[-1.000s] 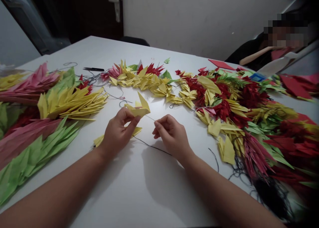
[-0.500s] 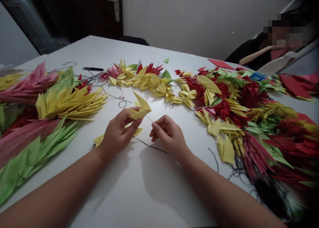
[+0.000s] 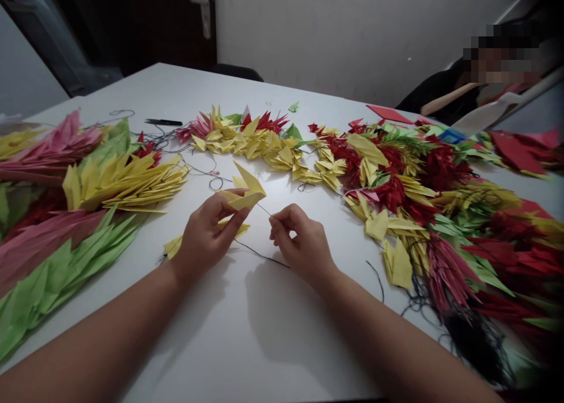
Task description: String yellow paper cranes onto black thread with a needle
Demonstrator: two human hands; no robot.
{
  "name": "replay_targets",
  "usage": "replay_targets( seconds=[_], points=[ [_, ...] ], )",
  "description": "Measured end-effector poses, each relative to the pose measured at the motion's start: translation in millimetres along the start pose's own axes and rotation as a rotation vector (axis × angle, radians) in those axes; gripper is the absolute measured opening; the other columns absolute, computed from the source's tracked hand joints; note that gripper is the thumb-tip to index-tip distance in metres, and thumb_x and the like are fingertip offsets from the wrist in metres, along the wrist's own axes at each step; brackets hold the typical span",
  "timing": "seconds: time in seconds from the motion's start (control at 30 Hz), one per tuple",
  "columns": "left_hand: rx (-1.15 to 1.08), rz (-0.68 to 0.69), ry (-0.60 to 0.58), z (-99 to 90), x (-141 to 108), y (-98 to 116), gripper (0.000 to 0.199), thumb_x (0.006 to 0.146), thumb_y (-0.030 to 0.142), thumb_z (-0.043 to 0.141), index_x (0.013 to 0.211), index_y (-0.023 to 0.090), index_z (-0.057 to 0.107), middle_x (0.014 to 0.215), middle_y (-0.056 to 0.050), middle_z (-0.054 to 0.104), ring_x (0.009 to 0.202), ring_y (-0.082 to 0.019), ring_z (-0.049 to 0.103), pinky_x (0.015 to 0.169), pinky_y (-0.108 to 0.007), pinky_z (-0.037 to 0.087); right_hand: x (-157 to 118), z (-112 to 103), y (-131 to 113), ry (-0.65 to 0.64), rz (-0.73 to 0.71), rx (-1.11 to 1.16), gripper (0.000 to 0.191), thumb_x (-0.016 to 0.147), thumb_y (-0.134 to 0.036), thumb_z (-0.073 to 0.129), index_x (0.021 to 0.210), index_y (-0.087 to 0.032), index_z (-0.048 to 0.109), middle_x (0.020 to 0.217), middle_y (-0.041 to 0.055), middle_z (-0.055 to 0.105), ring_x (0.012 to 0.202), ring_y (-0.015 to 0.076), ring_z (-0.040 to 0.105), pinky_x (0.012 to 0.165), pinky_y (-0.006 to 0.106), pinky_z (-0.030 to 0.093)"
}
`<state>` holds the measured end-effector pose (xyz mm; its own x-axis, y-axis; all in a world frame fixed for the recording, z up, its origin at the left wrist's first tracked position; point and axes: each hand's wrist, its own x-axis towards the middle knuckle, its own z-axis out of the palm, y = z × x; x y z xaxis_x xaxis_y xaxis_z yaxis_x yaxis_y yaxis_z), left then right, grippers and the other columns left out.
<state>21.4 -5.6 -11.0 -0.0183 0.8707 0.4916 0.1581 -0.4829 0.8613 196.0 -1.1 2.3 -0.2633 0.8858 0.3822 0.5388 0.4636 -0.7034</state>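
Note:
My left hand [image 3: 207, 232] is closed, pinching a yellow folded paper crane [image 3: 247, 191] between thumb and fingers. From the crane's tip a thin, straight needle [image 3: 264, 209] slants down to my right hand [image 3: 304, 241], whose thumb and forefinger grip its near end. Black thread [image 3: 264, 257] runs from beneath the left hand toward the right one, above the white table [image 3: 211, 344]. Other yellow folded papers [image 3: 173, 247] show partly behind my left wrist, with a bit of thread at their end.
On the left lie stacked yellow cranes [image 3: 127, 182] and green ones [image 3: 66, 279]. A strung yellow garland [image 3: 259, 147] curves across the back toward a mixed heap [image 3: 392, 156] on the right. Tangled black thread [image 3: 476, 344] sits at lower right, scissors [image 3: 163, 121] at the back. A person [image 3: 434, 91] sits at far right.
My right hand has opened its curled lower fingers a little, with the pinch kept. The crane and left hand stay nearly in place.

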Motion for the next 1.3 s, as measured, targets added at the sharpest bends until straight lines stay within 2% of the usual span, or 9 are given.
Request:
replay_targets(
  seconds=[0.1,0.27,0.4,0.5,0.73,1.03,1.3],
  points=[
    [-0.076,-0.067,0.008,-0.4,0.6,-2.2,0.012,0.085,0.031,0.063,0.086,0.021,0.056,0.107,-0.004,0.066,0.093,-0.015,0.066,0.078,-0.026,0.053,0.1,-0.7,-0.2,-0.014,-0.037,-0.039,0.011,0.087,-0.025,0.043,0.076,-0.021,0.043,0.059,-0.002,0.06,0.048,0.0088,0.054,0.049,0.02,0.039],
    [-0.109,-0.139,0.07,-1.8,3.0,-6.6,0.023,0.082,0.036,0.066,0.076,0.022,0.05,0.082,0.001,0.065,0.081,-0.014,0.064,0.072,-0.025,0.05,-0.4,-2.2,-0.5,-0.015,-0.116,-0.148,0.011,0.086,-0.021,0.04,0.075,-0.02,0.044,0.057,-0.0009,0.06,0.047,0.0096,0.054,0.048,0.02,0.038],
    [-0.105,-0.141,0.071,-0.8,4.3,-6.9,0.025,0.081,0.037,0.067,0.074,0.022,0.049,0.071,0.004,0.059,0.07,-0.011,0.06,0.064,-0.023,0.046,-1.1,-1.0,-1.7,0.001,-0.062,-0.108,0.011,0.086,-0.023,0.041,0.076,-0.02,0.044,0.056,-0.0012,0.06,0.046,0.0094,0.053,0.047,0.02,0.037],
    [-0.105,-0.138,0.055,-0.3,4.2,-6.9,0.024,0.081,0.037,0.066,0.074,0.022,0.049,0.071,0.004,0.058,0.068,-0.01,0.058,0.063,-0.022,0.044,-1.3,-0.2,-2.1,-0.01,-0.022,-0.055,0.011,0.087,-0.024,0.042,0.076,-0.021,0.043,0.057,-0.0015,0.06,0.047,0.0093,0.055,0.048,0.02,0.038],
    [-0.083,-0.188,0.016,-1.2,3.1,-6.5,0.023,0.081,0.04,0.066,0.079,0.021,0.052,0.079,0.001,0.062,0.078,-0.014,0.062,0.068,-0.025,0.047,-0.8,-1.2,-2.1,-0.049,-0.024,-0.064,0.01,0.086,-0.024,0.041,0.077,-0.021,0.043,0.059,-0.0012,0.061,0.049,0.0091,0.055,0.049,0.02,0.038],
    [-0.126,-0.194,0.039,-0.6,4.9,-4.1,0.025,0.081,0.04,0.066,0.075,0.022,0.048,0.065,0.004,0.056,0.07,-0.013,0.061,0.071,-0.026,0.049,0.4,-2.1,-2.3,-0.136,-0.046,-0.088,0.011,0.086,-0.022,0.041,0.075,-0.02,0.043,0.058,-0.0023,0.059,0.048,0.0078,0.051,0.05,0.019,0.036],
    [-0.068,-0.199,-0.025,-2.6,3.9,-6.1,0.023,0.08,0.041,0.066,0.083,0.021,0.054,0.082,-0.002,0.067,0.079,-0.016,0.064,0.069,-0.027,0.05,0.5,-3.1,-2.2,-0.117,0.002,-0.078,0.009,0.085,-0.022,0.042,0.076,-0.021,0.043,0.059,-0.0019,0.06,0.049,0.0086,0.053,0.051,0.019,0.037]
  ],
)
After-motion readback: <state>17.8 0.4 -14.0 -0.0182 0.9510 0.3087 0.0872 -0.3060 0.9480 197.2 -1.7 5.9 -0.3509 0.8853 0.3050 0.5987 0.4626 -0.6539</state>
